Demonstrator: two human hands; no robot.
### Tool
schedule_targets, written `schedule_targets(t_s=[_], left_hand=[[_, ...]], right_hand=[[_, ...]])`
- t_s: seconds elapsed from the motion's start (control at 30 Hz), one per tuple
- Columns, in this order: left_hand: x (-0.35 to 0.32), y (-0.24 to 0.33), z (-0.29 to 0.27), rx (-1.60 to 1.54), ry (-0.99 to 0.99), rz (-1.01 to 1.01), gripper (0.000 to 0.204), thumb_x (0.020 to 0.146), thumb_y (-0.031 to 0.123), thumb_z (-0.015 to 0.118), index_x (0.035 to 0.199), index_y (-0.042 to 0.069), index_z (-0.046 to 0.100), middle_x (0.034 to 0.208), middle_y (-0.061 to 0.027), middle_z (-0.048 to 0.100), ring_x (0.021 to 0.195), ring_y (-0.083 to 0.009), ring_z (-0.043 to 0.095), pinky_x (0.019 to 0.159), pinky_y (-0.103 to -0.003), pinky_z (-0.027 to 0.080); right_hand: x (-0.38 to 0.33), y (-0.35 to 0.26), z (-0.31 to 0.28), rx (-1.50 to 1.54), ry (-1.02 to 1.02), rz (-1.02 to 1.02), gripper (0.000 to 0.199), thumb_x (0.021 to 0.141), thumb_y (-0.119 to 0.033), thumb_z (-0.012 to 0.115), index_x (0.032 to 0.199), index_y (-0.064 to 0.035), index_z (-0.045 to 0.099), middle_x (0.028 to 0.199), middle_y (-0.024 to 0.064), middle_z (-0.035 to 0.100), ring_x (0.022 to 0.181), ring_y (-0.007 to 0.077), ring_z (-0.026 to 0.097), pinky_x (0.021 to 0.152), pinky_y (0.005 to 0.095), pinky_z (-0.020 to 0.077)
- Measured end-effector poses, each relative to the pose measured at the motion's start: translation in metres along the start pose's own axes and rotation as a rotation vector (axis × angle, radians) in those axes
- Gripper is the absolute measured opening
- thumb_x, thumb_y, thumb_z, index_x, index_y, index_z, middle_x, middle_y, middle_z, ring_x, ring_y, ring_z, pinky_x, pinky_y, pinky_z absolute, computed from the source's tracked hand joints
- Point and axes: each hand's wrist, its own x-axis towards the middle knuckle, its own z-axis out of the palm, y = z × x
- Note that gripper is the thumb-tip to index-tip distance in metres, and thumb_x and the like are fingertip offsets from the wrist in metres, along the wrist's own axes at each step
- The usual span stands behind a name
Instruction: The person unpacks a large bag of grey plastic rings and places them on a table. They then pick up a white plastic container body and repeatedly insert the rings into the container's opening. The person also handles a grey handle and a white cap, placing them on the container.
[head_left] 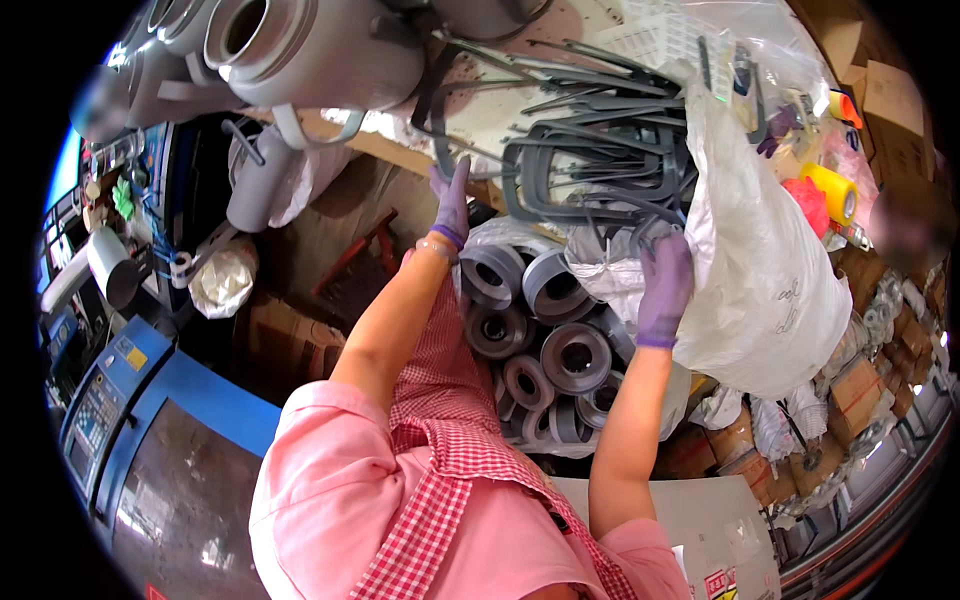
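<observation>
From where I stand, a person in a pink shirt and checked apron leans over a cluttered white work table (480, 85), both hands in purple gloves. A heap of dark grey, loop-shaped frames (590, 130) lies on the table ahead, spilling toward the mouth of a big white sack (760, 250) on the right. The step in hand looks to be sorting out these frames, with one loop (443, 152) standing apart at the heap's left; drawing any single piece free would call for a light pull, since the others lie crossed and could snag. The left hand (452, 200) reaches up to the table's near edge, its fingers partly spread and their tips at the lower end of that separate loop; I cannot tell whether they pinch it or only touch it. The right hand (666, 285) is at the sack's mouth, fingers bent forward over the white cloth beside the ends of some frames; the fingertips are partly lost there, so I cannot tell whether it grips cloth, frame or nothing. Below and between the forearms sits an open plastic bag (515, 232) full of grey rings (552, 362). A large grey jug (330, 60) stands at the upper left, and a blue machine (215, 395) fills the lower left.
</observation>
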Motion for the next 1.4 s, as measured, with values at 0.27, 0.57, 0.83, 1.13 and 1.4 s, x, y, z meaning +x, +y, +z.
schedule_targets(t_s=[0.27, 0.57, 0.83, 1.13, 1.4], left_hand=[[-0.066, -0.059, -0.091, 0.178, -0.327, -0.144, 0.084, 0.09, 0.047, 0.064, 0.153, 0.005, 0.027, 0.158, -0.0196, 0.028, 0.147, -0.032, 0.027, 0.117, -0.039, 0.025], [-0.148, -0.047, -0.232, 0.39, -0.295, 0.04, 0.069, 0.092, 0.039, 0.063, 0.144, 0.0, 0.042, 0.145, -0.0164, 0.048, 0.133, -0.0264, 0.045, 0.111, -0.035, 0.035], [-0.253, 0.009, -0.374, 0.088, 0.086, -0.154, 0.051, 0.095, 0.036, 0.061, 0.137, 0.008, 0.053, 0.121, -0.0065, 0.063, 0.109, -0.0198, 0.059, 0.092, -0.032, 0.046], [-0.301, 0.02, -0.474, 0.287, 0.081, -0.094, 0.039, 0.092, 0.027, 0.066, 0.122, 0.002, 0.066, 0.117, -0.0087, 0.068, 0.111, -0.0175, 0.06, 0.098, -0.03, 0.046], [-0.216, 0.05, -0.542, 0.5, -0.156, 0.072, 0.046, 0.081, 0.036, 0.077, 0.11, 0.001, 0.07, 0.107, -0.0148, 0.068, 0.098, -0.0244, 0.067, 0.088, -0.033, 0.052]], right_hand=[[-0.112, 0.136, -0.049, -0.961, -0.509, -0.259, 0.053, 0.084, -0.03, 0.073, 0.131, -0.0095, 0.059, 0.134, 0.0145, 0.057, 0.128, 0.0347, 0.049, 0.109, 0.046, 0.0357], [-0.142, 0.223, -0.092, -1.422, -0.385, -0.508, 0.075, 0.071, -0.043, 0.077, 0.137, -0.0159, 0.054, 0.143, 0.0127, 0.049, 0.139, 0.0365, 0.034, 0.115, 0.0565, 0.0221], [-0.161, 0.206, -0.066, -1.371, -0.311, -0.706, 0.067, 0.074, -0.041, 0.074, 0.133, -0.0135, 0.056, 0.143, 0.013, 0.048, 0.137, 0.0387, 0.035, 0.114, 0.0563, 0.0237], [-0.275, 0.187, -0.001, -0.976, -0.804, -0.377, 0.04, 0.085, -0.023, 0.068, 0.12, -0.0037, 0.064, 0.118, 0.019, 0.064, 0.113, 0.0352, 0.06, 0.099, 0.0405, 0.046], [-0.334, 0.213, 0.086, -1.205, -0.701, -0.154, 0.036, 0.092, -0.026, 0.061, 0.12, -0.0046, 0.066, 0.117, 0.015, 0.068, 0.111, 0.0288, 0.064, 0.096, 0.0367, 0.0487]])
